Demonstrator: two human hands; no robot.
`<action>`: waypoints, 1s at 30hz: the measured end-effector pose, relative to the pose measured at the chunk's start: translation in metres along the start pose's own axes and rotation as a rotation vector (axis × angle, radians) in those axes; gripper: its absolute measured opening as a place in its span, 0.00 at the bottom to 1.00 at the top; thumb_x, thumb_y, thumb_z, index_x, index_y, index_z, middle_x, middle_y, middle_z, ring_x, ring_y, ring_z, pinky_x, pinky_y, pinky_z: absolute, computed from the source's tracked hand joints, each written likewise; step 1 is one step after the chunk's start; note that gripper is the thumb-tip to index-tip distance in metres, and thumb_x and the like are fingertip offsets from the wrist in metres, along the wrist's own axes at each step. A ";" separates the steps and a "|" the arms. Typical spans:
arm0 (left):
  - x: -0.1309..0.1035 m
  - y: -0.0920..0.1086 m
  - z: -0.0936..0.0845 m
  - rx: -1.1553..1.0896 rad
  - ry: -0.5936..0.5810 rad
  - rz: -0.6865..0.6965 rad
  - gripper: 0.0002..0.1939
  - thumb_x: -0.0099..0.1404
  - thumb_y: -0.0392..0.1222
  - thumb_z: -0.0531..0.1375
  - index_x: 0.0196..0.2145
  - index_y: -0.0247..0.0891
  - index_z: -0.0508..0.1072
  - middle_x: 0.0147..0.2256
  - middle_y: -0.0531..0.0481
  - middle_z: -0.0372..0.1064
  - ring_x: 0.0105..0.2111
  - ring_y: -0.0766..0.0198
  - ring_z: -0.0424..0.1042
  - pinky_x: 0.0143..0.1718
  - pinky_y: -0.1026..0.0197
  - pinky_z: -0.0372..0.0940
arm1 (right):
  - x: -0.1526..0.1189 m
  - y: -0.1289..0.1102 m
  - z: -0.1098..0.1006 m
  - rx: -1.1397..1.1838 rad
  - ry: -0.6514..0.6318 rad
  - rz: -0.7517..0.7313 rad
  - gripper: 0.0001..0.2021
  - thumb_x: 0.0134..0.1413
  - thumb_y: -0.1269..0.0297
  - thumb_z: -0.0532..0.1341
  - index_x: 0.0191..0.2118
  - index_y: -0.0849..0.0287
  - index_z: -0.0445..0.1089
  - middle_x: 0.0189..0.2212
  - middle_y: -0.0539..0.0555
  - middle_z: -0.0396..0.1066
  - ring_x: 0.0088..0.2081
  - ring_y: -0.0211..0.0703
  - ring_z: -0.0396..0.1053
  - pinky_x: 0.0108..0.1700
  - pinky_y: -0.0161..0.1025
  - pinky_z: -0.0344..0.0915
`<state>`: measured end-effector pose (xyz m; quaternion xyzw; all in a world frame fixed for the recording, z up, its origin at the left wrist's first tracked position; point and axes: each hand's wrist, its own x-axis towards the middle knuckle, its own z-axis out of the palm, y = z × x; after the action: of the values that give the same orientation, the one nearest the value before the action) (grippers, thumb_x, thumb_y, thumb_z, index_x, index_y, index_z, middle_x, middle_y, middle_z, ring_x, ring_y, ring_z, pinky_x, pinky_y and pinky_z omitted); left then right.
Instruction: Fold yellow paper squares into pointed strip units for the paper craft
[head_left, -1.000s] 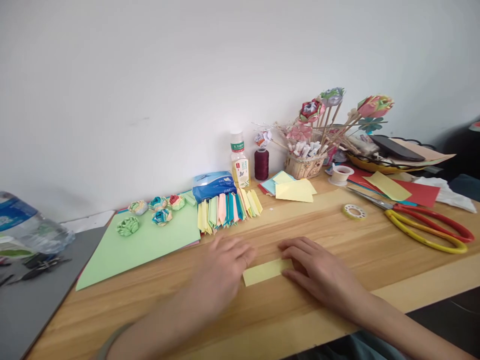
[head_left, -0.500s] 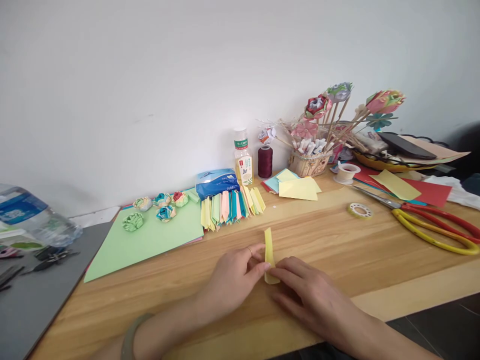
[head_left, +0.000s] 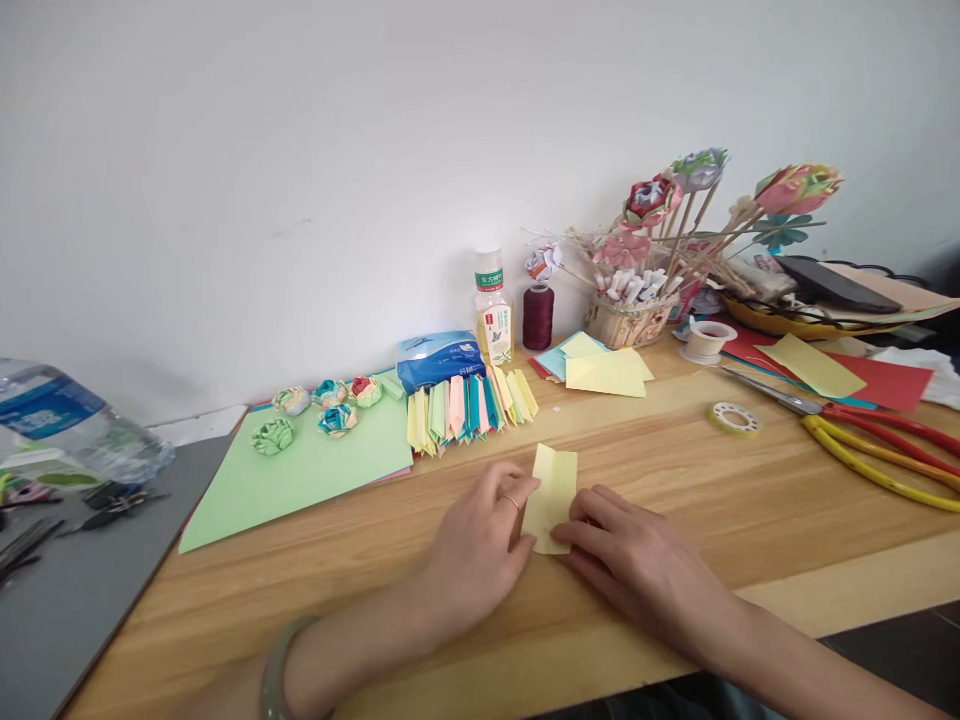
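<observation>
On my head-camera feed, the creased yellow paper (head_left: 553, 490) sits on the wooden table (head_left: 465, 672) between both hands. The left hand (head_left: 480, 545) curls at its left edge; the right hand (head_left: 637, 560) bends its fingertips onto the lower right edge — whether either truly pinches, I cannot tell. Folded strips (head_left: 466, 410) lie beyond — just before the blue packet (head_left: 439, 358).

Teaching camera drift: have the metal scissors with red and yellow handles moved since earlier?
No: the scissors keep their place beside the round white tape roll.
</observation>
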<state>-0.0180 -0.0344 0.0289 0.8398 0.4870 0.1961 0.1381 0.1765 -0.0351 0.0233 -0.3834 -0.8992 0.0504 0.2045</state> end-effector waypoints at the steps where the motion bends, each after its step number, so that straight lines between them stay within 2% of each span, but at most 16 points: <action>1: -0.002 0.000 0.001 0.065 0.023 0.068 0.19 0.59 0.30 0.56 0.49 0.36 0.65 0.50 0.44 0.61 0.44 0.59 0.67 0.41 0.56 0.67 | 0.000 0.001 0.000 -0.019 0.020 -0.002 0.09 0.56 0.72 0.55 0.29 0.57 0.70 0.29 0.53 0.66 0.32 0.43 0.65 0.30 0.37 0.61; 3: -0.005 0.000 0.003 0.185 0.072 0.217 0.09 0.62 0.30 0.54 0.39 0.36 0.70 0.45 0.46 0.65 0.40 0.60 0.67 0.37 0.59 0.67 | 0.001 0.002 0.000 -0.025 0.042 -0.010 0.09 0.57 0.71 0.55 0.29 0.57 0.71 0.30 0.54 0.66 0.33 0.43 0.64 0.31 0.37 0.61; 4: -0.007 0.000 0.005 0.239 0.102 0.296 0.08 0.64 0.30 0.53 0.34 0.35 0.70 0.41 0.47 0.66 0.38 0.61 0.66 0.35 0.59 0.66 | 0.001 0.004 -0.001 -0.009 0.036 -0.014 0.09 0.57 0.70 0.55 0.30 0.57 0.71 0.31 0.54 0.67 0.33 0.43 0.64 0.32 0.38 0.62; 6: -0.009 0.001 0.009 0.328 0.195 0.418 0.10 0.65 0.29 0.52 0.28 0.34 0.70 0.36 0.48 0.68 0.35 0.62 0.65 0.32 0.61 0.65 | 0.002 0.006 -0.003 0.048 -0.002 -0.020 0.08 0.57 0.70 0.55 0.31 0.58 0.71 0.31 0.54 0.67 0.34 0.43 0.64 0.34 0.39 0.63; 9: -0.011 0.004 0.016 0.414 0.311 0.494 0.12 0.64 0.26 0.52 0.25 0.33 0.69 0.32 0.46 0.68 0.34 0.61 0.65 0.32 0.60 0.63 | 0.001 0.011 -0.007 0.156 -0.070 -0.021 0.06 0.57 0.70 0.56 0.33 0.58 0.70 0.31 0.53 0.68 0.35 0.43 0.65 0.36 0.39 0.64; 11: -0.014 0.006 0.019 0.452 0.310 0.503 0.12 0.63 0.25 0.52 0.25 0.33 0.69 0.32 0.46 0.68 0.34 0.61 0.65 0.31 0.60 0.62 | 0.000 0.013 -0.009 0.210 -0.088 -0.021 0.06 0.57 0.71 0.56 0.34 0.58 0.70 0.33 0.53 0.69 0.36 0.43 0.65 0.38 0.39 0.64; 17: -0.025 0.011 0.024 0.555 0.206 0.468 0.11 0.63 0.25 0.49 0.30 0.32 0.69 0.32 0.44 0.66 0.30 0.60 0.65 0.30 0.57 0.59 | 0.000 0.015 -0.010 0.254 -0.076 -0.018 0.09 0.59 0.69 0.54 0.31 0.57 0.70 0.32 0.53 0.69 0.35 0.42 0.66 0.37 0.39 0.64; 25: -0.029 0.016 0.029 0.551 0.284 0.439 0.13 0.61 0.23 0.47 0.30 0.31 0.69 0.33 0.42 0.67 0.31 0.59 0.66 0.30 0.57 0.59 | 0.004 0.009 -0.001 0.270 -0.063 0.188 0.07 0.56 0.72 0.56 0.28 0.58 0.67 0.29 0.52 0.67 0.31 0.41 0.67 0.33 0.37 0.65; 30: -0.030 0.018 0.028 0.547 0.289 0.436 0.13 0.61 0.24 0.47 0.29 0.31 0.69 0.32 0.41 0.67 0.32 0.58 0.66 0.30 0.58 0.60 | 0.004 0.008 0.004 0.271 -0.056 0.238 0.07 0.55 0.72 0.56 0.28 0.58 0.66 0.28 0.51 0.66 0.30 0.40 0.67 0.32 0.37 0.64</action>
<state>-0.0048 -0.0706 0.0060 0.8933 0.3455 0.2000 -0.2066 0.1774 -0.0264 0.0189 -0.4547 -0.8377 0.2057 0.2219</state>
